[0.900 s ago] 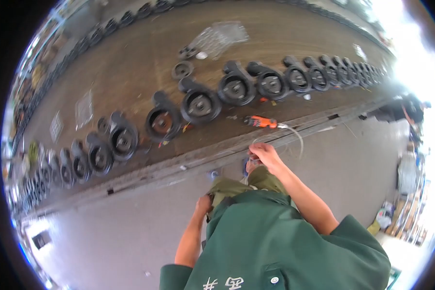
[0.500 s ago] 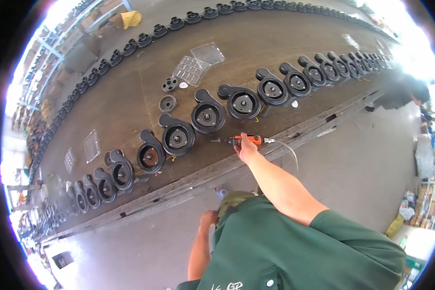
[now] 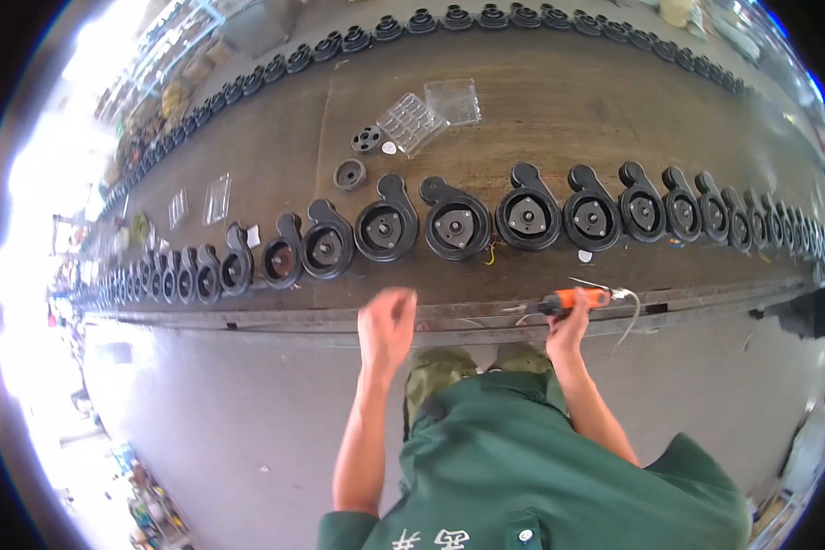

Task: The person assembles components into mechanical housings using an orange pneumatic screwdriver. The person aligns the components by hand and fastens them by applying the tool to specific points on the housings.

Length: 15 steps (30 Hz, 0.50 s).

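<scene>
My right hand (image 3: pixel 569 328) is wrapped round an orange and black pneumatic screwdriver (image 3: pixel 579 299), over the table's near edge. Its bit points left, and a pale air hose (image 3: pixel 634 316) trails from its other end. At the same edge, left of the tool, my left hand (image 3: pixel 387 323) is raised with bent fingers; motion smears them, so whether they hold anything does not show. Beyond both hands stands a row of black round housings with side spouts. The nearest include one housing (image 3: pixel 456 225) between my hands and another (image 3: pixel 387 225) ahead of my left hand.
Another row of black parts (image 3: pixel 421 22) lines the table's far side. Clear plastic trays (image 3: pixel 414 124), a black wheel with holes (image 3: pixel 367 139) and a grey ring (image 3: pixel 349 174) lie mid-table. A metal rail (image 3: pixel 275 317) runs along the near edge.
My left hand has risen from beside my body to the table edge. My right hand has drawn the screwdriver back toward me and to the right. The view has turned.
</scene>
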Motion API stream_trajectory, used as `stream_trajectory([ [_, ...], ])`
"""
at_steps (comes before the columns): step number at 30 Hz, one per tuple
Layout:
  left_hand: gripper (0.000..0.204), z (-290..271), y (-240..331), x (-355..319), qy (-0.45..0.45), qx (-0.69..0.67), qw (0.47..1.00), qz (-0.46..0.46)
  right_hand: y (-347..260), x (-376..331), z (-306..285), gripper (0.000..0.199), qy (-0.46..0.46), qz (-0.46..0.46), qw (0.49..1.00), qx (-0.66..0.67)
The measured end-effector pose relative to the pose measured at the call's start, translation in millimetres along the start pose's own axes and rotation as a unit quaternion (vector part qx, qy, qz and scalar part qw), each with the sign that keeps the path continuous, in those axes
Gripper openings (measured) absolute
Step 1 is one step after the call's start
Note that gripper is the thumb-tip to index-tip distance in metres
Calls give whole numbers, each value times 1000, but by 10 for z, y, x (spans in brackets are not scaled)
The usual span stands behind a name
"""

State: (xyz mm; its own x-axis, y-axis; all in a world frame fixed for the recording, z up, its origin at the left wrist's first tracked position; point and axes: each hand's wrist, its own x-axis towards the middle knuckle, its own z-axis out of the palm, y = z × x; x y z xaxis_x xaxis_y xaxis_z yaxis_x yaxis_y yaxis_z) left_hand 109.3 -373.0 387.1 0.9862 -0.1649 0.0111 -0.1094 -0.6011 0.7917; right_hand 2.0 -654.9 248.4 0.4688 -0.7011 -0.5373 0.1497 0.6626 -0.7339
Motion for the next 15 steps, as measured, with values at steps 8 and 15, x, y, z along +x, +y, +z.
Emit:
stream_trajectory([
  [8,52,690,97,840,-43,302,939,162,-843,327,46,35,-187,133,931,286],
  [15,61,583,-13,1171,-97,220,950,201,-1241,-552,864,30,-35,-212,967,135],
])
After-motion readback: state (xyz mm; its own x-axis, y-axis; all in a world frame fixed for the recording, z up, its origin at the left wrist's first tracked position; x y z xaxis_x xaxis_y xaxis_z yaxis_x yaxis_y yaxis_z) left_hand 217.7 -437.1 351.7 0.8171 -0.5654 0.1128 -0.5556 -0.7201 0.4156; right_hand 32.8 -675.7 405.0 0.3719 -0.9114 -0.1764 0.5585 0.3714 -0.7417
